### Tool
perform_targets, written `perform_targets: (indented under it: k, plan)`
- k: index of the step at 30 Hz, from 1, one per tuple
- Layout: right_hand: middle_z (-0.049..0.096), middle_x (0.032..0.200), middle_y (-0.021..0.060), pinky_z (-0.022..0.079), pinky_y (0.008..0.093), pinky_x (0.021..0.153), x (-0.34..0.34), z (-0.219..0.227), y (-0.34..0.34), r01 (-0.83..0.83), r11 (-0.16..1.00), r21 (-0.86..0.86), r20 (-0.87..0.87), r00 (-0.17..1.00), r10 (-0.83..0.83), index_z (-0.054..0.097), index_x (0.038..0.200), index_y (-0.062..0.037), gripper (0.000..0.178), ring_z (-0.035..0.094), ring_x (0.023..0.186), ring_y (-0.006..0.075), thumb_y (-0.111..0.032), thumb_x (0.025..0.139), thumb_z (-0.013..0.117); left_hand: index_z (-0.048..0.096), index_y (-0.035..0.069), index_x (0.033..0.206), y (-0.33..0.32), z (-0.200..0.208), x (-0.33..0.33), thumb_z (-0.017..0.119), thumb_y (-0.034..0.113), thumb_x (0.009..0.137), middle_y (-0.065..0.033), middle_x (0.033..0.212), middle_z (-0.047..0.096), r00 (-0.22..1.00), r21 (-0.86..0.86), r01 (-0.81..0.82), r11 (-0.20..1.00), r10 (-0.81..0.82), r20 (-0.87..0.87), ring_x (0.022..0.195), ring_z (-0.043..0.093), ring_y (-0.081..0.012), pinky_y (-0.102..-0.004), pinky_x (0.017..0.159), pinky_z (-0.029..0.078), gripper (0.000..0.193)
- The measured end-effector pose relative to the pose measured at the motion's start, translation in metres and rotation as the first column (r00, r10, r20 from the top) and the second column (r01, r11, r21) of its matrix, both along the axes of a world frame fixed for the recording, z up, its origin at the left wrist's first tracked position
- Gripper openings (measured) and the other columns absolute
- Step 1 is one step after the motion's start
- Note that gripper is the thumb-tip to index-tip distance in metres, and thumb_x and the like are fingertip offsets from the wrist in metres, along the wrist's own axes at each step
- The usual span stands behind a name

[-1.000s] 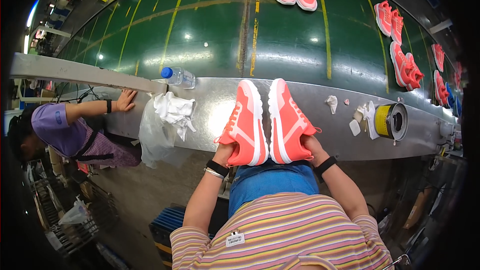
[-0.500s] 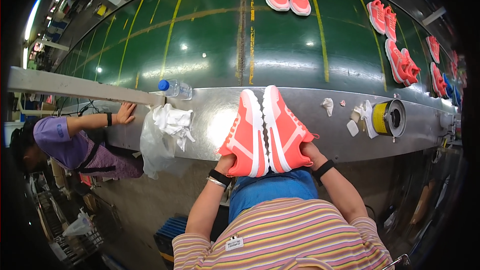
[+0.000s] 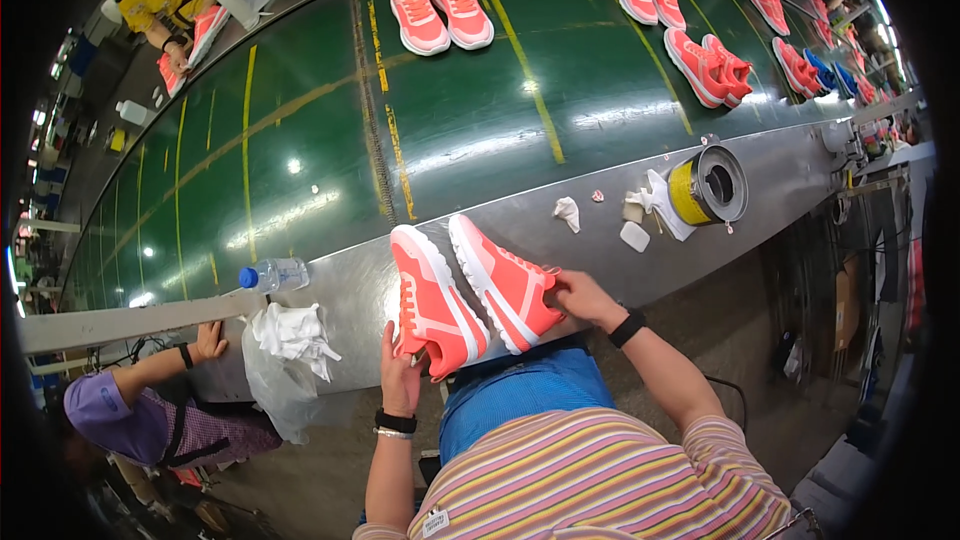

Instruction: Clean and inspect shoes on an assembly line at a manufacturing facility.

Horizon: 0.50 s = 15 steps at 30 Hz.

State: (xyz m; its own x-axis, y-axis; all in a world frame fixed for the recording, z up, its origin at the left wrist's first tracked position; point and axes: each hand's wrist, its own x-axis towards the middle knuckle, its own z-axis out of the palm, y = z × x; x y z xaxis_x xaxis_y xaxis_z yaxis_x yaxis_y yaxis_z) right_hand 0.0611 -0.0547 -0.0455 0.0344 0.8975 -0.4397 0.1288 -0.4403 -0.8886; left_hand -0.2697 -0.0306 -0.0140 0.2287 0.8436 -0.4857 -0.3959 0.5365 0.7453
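Two coral-pink sneakers with white soles lie on their sides on the metal ledge in front of me, soles facing each other. My left hand [image 3: 400, 375] holds the left sneaker [image 3: 437, 305] near its tongue and ankle opening, fingers pointing up along it. At the heel of the right sneaker [image 3: 508, 285], my right hand [image 3: 588, 300] grips the collar edge; its fingertips are partly hidden. The toes point away from me, and a narrow gap separates the soles.
Beyond the metal ledge [image 3: 610, 265] runs a green conveyor belt [image 3: 330, 150] carrying more sneaker pairs [image 3: 440, 8]. A yellow-labelled can [image 3: 700, 187] stands at right; a bottle [image 3: 275, 275] and white cloths [image 3: 292, 333] lie at left. A co-worker's hand [image 3: 210, 342] rests beside a pale rail [image 3: 130, 323].
My view has turned, shifting the scene. The sneakers have tilted apart at the toes and rest lower on the ledge. My hands have moved from the ankle openings towards the outer edges.
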Motion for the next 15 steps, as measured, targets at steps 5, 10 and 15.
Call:
perform_targets:
  k: [5,10,15]
  plan:
    - [0.060,0.084,0.0138,0.047,0.0346,0.069,0.030,0.003,0.046,0.264,0.867,0.423,0.495,0.734,-0.465,0.061,0.093,-0.0038,0.018,0.058,0.073,0.0256,-0.005,0.076,0.058,0.025,0.009,0.139,0.019,0.013,0.029,0.062,0.026,0.080,-0.0177,0.132,0.035,0.870,0.107,-0.009,0.994,0.061,-0.490,0.115,0.041,-0.0279,-0.0387,0.096,0.034,0.071]
    - [0.060,0.083,0.0131,0.046,0.0341,0.065,0.045,-0.035,0.071,0.107,0.865,0.491,0.617,0.658,-0.432,0.062,0.092,-0.0058,0.019,0.058,0.071,0.0264,-0.007,0.074,0.061,0.034,0.010,0.135,0.038,0.039,0.081,0.070,0.028,0.074,-0.0248,0.127,0.034,0.458,0.273,0.524,0.807,0.004,-0.889,0.117,0.036,-0.0370,-0.0430,0.099,0.031,0.073]
    - [0.058,0.087,0.0071,0.047,0.0262,0.065,0.048,-0.004,0.060,0.443,0.895,-0.049,-0.376,0.822,-0.428,0.056,0.102,-0.0036,0.019,0.058,0.075,0.0160,-0.007,0.084,0.058,0.038,0.009,0.129,0.031,0.023,0.084,0.073,0.025,0.070,-0.0260,0.125,0.034,0.364,0.204,0.578,0.790,-0.026,-0.931,0.115,0.037,-0.0404,-0.0438,0.099,0.031,0.071]
